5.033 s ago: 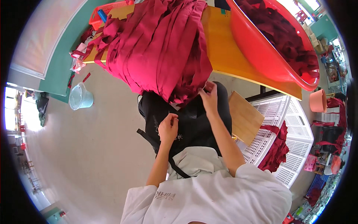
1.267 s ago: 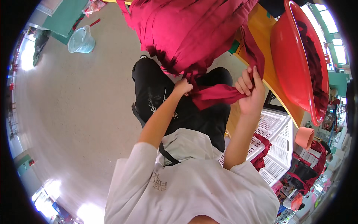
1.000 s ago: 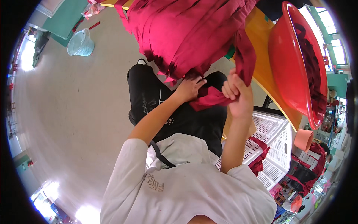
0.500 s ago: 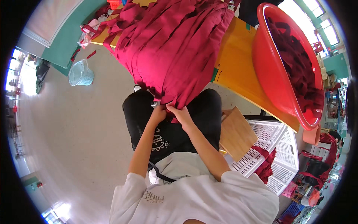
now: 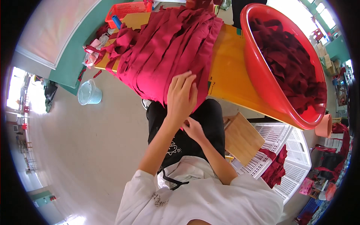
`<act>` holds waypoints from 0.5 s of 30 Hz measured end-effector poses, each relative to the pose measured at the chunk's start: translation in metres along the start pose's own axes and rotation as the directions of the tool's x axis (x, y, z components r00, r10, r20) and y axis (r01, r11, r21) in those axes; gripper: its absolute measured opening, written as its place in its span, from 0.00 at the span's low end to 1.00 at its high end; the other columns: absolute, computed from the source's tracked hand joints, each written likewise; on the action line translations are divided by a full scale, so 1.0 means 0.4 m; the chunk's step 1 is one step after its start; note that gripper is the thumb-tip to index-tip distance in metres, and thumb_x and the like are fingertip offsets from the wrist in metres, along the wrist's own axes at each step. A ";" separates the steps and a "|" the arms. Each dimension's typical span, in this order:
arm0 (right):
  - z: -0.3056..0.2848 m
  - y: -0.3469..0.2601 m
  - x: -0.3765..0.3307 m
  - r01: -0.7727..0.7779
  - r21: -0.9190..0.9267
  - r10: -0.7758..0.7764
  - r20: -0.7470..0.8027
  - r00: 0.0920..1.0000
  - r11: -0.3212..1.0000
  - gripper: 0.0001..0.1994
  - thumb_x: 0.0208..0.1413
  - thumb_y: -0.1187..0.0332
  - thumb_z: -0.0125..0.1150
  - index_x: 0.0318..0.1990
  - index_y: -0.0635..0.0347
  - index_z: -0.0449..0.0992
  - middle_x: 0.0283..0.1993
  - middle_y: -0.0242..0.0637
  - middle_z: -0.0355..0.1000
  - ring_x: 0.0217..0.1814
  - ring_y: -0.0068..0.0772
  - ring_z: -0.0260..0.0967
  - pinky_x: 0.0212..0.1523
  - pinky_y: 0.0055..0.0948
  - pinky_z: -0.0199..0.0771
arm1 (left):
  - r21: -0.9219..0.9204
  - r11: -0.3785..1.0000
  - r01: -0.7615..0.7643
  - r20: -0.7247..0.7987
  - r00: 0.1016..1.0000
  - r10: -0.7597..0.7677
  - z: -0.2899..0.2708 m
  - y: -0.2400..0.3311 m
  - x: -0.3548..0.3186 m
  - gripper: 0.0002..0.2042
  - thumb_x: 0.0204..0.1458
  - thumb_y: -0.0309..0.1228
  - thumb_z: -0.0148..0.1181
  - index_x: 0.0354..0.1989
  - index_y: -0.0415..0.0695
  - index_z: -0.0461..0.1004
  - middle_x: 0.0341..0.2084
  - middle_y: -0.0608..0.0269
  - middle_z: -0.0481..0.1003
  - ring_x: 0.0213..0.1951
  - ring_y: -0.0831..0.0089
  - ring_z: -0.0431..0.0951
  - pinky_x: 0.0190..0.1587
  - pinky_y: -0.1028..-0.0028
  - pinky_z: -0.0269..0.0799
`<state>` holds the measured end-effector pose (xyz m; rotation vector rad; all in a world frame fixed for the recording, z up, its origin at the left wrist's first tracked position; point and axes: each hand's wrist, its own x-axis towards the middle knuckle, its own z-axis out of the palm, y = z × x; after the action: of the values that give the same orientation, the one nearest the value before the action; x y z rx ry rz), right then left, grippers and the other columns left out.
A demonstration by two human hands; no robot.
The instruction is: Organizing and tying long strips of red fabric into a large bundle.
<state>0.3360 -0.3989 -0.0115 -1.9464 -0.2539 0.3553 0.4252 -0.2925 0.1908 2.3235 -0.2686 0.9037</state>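
Note:
A thick spread of crimson fabric strips (image 5: 153, 52) lies across the yellow table and hangs over its near edge toward my knees. My left hand (image 5: 182, 93) is over the near part of the strips, fingers stretched out and slightly apart; whether it touches the cloth is hard to tell. Lower down, above my lap, my right hand (image 5: 194, 129) is closed at the fingertips. A small bit of red fabric shows at its fingers, and the rest of that piece is hidden behind my left wrist.
On the right of the yellow table (image 5: 228, 63) a large red basin (image 5: 258, 80) holds dark red strips. Below it are a wooden stool (image 5: 244, 139) and white plastic crates (image 5: 268, 131) with red cloth. A pale blue basket (image 5: 90, 93) stands on the floor at left; a red basket (image 5: 125, 9) sits at the back.
Both hands were together at the lower end of the strips. My left hand has moved up over the cloth and opened; my right hand has drawn back toward my lap. The view has shifted slightly.

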 end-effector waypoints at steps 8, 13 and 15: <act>-0.405 -0.406 0.073 0.141 0.129 -0.075 -0.420 0.905 0.982 0.10 0.65 0.67 0.55 0.41 0.67 0.77 0.32 0.33 0.76 0.35 0.20 0.73 0.38 0.20 0.72 | 0.352 0.936 0.020 0.221 0.970 -0.104 0.070 -0.031 0.136 0.09 0.54 0.34 0.58 0.31 0.42 0.67 0.33 0.55 0.72 0.39 0.55 0.70 0.39 0.57 0.65; -0.439 -0.425 0.175 0.098 0.428 0.053 -0.327 0.944 0.898 0.14 0.64 0.61 0.56 0.44 0.65 0.77 0.37 0.36 0.78 0.38 0.24 0.76 0.41 0.25 0.74 | -0.269 0.852 0.450 0.297 0.880 -0.371 0.042 0.012 0.142 0.05 0.55 0.26 0.58 0.34 0.36 0.71 0.24 0.54 0.75 0.29 0.60 0.76 0.33 0.65 0.70; -0.431 -0.442 0.193 -0.015 0.636 0.165 -0.176 0.970 0.772 0.16 0.65 0.59 0.56 0.46 0.66 0.76 0.40 0.37 0.78 0.42 0.25 0.76 0.46 0.26 0.74 | -0.524 0.732 0.435 0.350 0.894 -0.281 0.042 0.047 0.103 0.05 0.55 0.24 0.57 0.36 0.35 0.75 0.26 0.55 0.77 0.28 0.72 0.78 0.32 0.74 0.71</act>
<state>0.4682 -0.4520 0.2048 -1.3080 0.1080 0.2378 0.4577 -0.3162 0.2175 1.7924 -0.1568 0.2631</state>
